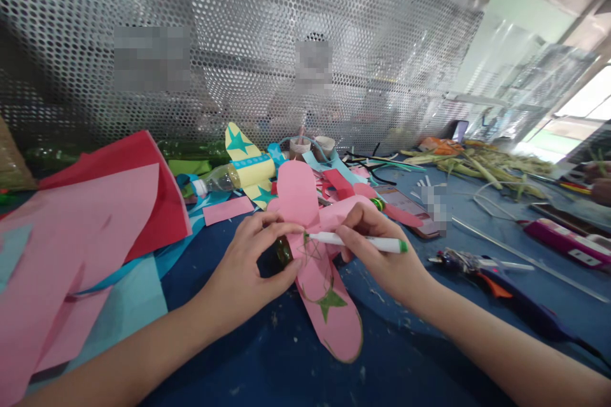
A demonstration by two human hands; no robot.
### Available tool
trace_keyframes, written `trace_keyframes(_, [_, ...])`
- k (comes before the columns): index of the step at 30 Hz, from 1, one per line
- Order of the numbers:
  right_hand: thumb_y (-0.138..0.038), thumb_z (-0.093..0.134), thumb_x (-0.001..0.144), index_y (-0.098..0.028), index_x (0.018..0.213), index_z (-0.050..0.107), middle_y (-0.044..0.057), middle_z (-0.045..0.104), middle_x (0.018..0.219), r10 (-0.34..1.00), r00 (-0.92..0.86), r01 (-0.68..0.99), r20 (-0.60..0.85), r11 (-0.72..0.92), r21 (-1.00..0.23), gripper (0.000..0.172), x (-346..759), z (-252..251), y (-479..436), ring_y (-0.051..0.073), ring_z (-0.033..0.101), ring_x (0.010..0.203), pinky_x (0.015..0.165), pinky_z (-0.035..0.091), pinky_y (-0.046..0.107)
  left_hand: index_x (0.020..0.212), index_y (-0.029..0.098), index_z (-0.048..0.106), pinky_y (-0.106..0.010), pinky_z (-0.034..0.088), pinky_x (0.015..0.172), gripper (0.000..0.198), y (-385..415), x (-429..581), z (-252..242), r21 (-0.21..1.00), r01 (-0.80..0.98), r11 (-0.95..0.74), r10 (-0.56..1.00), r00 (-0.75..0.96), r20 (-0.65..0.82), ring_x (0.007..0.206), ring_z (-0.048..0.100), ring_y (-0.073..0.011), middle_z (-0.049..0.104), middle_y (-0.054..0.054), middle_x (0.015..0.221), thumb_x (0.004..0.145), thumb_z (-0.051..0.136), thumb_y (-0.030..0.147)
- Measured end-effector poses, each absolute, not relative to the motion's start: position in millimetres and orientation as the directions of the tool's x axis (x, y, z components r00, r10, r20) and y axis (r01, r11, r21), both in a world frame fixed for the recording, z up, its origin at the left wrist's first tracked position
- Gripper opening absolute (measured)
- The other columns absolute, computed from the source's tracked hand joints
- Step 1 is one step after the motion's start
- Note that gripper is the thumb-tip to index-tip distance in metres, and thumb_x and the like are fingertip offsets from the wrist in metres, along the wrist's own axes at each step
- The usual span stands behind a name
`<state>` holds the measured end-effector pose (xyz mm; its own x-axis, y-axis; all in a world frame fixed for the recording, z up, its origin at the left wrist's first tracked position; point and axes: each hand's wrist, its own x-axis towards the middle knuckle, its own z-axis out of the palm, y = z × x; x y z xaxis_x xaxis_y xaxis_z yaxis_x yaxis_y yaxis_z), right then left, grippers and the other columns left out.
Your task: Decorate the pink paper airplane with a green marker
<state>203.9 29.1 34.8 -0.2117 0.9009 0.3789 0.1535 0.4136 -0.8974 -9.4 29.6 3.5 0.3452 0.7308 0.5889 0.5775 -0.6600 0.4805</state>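
Note:
A pink paper aeroplane [329, 305] built round a green bottle lies on the blue table [267, 356], with a green star drawn on its near wing. My left hand [251, 264] pinches the pink wing and bottle at the middle, fingers closed. My right hand [377, 248] grips a white marker with a green cap [365, 242]; its tip touches the pink paper just right of my left fingers, where a faint star outline shows.
A yellow bottle plane with teal stars [245, 168] lies behind. Pink and red paper sheets [95, 216] cover the left. A phone [410, 206], glue gun [487, 273], purple tool [568, 243] and plant stalks [482, 165] sit right. A perforated metal screen [267, 44] stands behind.

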Motion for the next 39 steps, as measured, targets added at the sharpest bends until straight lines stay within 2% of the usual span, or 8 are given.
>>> trace_keyframes(8, [-0.026,0.059,0.087,-0.024,0.067,0.044,-0.006,0.051,0.053,0.901,-0.19,0.15,0.39,0.419,-0.895,0.025,205.5,34.0,29.2,0.011,0.046,0.047,0.047,0.04,0.024,0.114,0.029,0.063,-0.043,0.049,0.101,0.028,29.4,-9.8,3.8,0.487,0.579,-0.654,0.736,0.338,0.587,0.116,0.057,-0.0244,0.058,-0.004,0.116,0.087,0.062,0.024])
trace_keyframes(21, [-0.026,0.057,0.084,-0.024,0.064,0.044,-0.006,0.05,0.051,0.905,-0.171,0.193,0.39,0.419,-0.887,0.023,205.2,36.0,29.0,0.01,0.043,0.045,0.045,0.036,0.022,0.115,0.029,0.063,-0.041,0.048,0.102,0.029,29.9,-10.5,2.3,0.478,0.578,-0.661,0.729,0.343,0.592,0.116,0.056,-0.0229,0.056,-0.004,0.117,0.087,0.062,0.022])
trace_keyframes(39, [-0.027,0.057,0.085,-0.024,0.066,0.044,-0.006,0.051,0.051,0.902,-0.187,0.187,0.389,0.421,-0.887,0.023,206.1,35.2,29.3,0.01,0.046,0.047,0.047,0.037,0.023,0.116,0.031,0.061,-0.042,0.048,0.102,0.029,30.8,-10.6,1.7,0.472,0.581,-0.663,0.727,0.347,0.593,0.117,0.056,-0.0225,0.055,-0.003,0.117,0.088,0.062,0.024])
